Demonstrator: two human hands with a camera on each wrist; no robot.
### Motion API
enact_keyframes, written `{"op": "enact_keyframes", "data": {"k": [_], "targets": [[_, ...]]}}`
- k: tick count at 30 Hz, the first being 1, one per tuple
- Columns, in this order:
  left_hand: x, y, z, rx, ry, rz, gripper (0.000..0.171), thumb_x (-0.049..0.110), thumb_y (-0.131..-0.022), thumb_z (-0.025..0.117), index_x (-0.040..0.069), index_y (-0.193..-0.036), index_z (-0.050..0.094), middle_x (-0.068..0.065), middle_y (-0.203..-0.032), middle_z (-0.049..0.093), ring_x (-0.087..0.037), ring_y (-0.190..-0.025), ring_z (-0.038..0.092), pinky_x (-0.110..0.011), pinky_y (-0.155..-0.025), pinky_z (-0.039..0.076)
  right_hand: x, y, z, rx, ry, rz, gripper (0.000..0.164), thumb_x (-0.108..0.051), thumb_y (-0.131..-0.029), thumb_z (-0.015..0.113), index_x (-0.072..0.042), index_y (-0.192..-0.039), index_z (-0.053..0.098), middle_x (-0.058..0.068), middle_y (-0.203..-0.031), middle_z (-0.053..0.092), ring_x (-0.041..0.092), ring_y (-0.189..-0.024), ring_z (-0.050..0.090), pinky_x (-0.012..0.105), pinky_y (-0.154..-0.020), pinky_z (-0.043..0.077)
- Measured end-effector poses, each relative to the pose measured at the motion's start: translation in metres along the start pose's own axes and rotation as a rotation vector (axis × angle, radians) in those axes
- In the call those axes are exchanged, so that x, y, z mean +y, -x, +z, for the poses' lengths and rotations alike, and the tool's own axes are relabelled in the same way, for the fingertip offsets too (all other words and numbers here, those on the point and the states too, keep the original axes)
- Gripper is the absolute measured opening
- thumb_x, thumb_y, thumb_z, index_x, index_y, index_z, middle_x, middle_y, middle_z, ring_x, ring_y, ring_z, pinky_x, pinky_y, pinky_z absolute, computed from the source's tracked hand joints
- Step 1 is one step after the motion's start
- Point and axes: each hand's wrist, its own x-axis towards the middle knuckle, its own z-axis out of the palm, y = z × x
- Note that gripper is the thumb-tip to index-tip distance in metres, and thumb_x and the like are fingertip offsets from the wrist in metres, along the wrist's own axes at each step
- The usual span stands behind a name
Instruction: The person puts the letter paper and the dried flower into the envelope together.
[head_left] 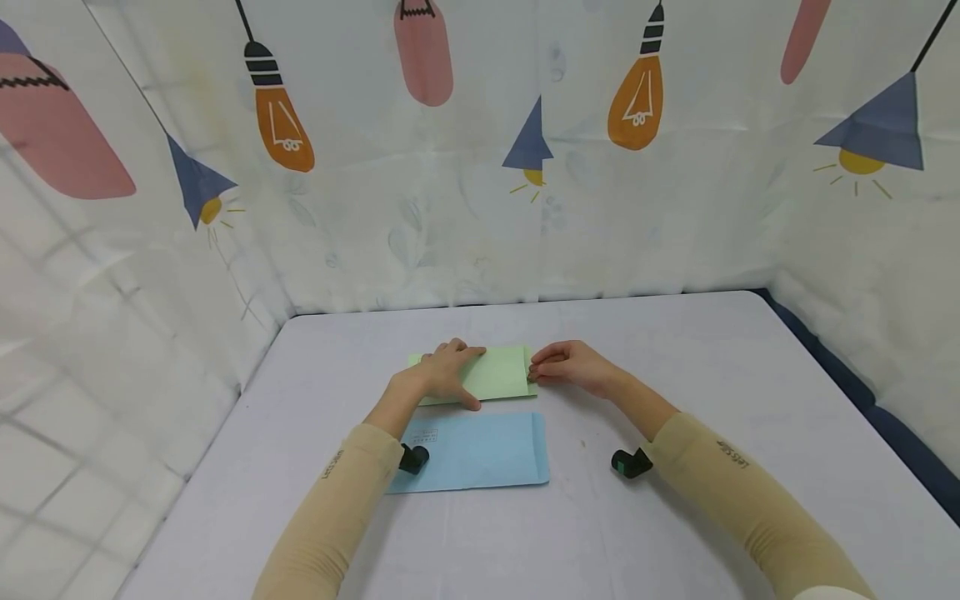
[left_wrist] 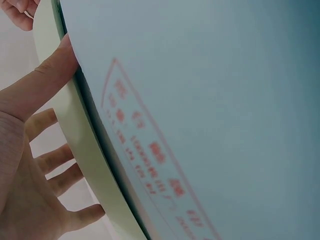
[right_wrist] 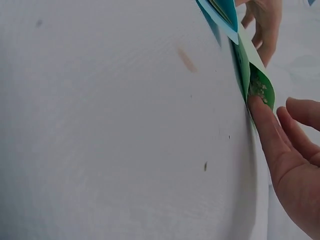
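A pale green envelope [head_left: 495, 372] lies lengthwise near the middle of the table. Across its left part rests my left hand [head_left: 447, 373], fingers spread, thumb at the near edge. At the right end my right hand [head_left: 567, 367] touches the envelope's mouth. In the right wrist view that mouth bulges apart, showing a darker green inside [right_wrist: 261, 86] with pale specks, and one fingertip is right at the opening. The other fingers of that hand are bent and apart from it. A light blue envelope [head_left: 480, 454] lies just in front of the green one; red print [left_wrist: 150, 155] shows on it.
The white-covered table [head_left: 637, 533] stands against a hanging cloth [head_left: 465, 217] printed with lamps and bulbs. Dark wrist cameras [head_left: 632, 463] stick out inward from both beige sleeves [head_left: 742, 492]. The left sleeve [head_left: 330, 508] passes beside the blue envelope's left end.
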Motion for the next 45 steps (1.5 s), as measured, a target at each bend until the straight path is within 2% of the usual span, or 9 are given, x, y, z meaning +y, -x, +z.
{"op": "enact_keyframes", "data": {"k": [10,19,31,45], "targets": [[0.002,0.000,-0.004,0.007,0.009,0.000,0.102,0.049,-0.080,0.088,0.022,-0.162,0.034,-0.012,-0.154,0.036,-0.033,-0.140,0.036,-0.059,-0.109,0.033,-0.004,0.006,-0.004,0.025,0.008,0.027,0.031,-0.005,-0.106,0.055,0.016,-0.130,0.054,0.024,-0.115,0.069,0.030,-0.104,0.071,0.039,-0.090,0.057],[0.002,-0.001,-0.006,0.007,0.000,-0.002,0.102,0.049,-0.080,0.088,0.022,-0.162,0.034,-0.012,-0.153,0.037,-0.033,-0.139,0.037,-0.058,-0.109,0.034,-0.005,0.005,0.001,0.005,-0.062,0.016,0.037,-0.004,-0.105,0.056,0.017,-0.134,0.049,0.027,-0.118,0.068,0.032,-0.108,0.070,0.039,-0.094,0.055],[-0.001,-0.003,-0.002,0.008,-0.006,-0.002,0.103,0.051,-0.079,0.088,0.022,-0.162,0.034,-0.012,-0.152,0.037,-0.033,-0.138,0.037,-0.059,-0.109,0.033,-0.003,-0.002,0.006,0.002,-0.095,0.040,0.042,-0.007,-0.104,0.059,0.011,-0.140,0.046,0.025,-0.119,0.069,0.026,-0.103,0.072,0.038,-0.091,0.056],[0.001,0.004,-0.002,0.000,0.004,0.008,0.102,0.049,-0.081,0.086,0.021,-0.163,0.032,-0.013,-0.155,0.035,-0.035,-0.142,0.034,-0.061,-0.110,0.032,-0.001,0.008,-0.002,-0.029,-0.015,0.030,0.044,-0.013,-0.105,0.060,0.010,-0.142,0.049,0.024,-0.125,0.068,0.033,-0.112,0.069,0.041,-0.093,0.055]]}}
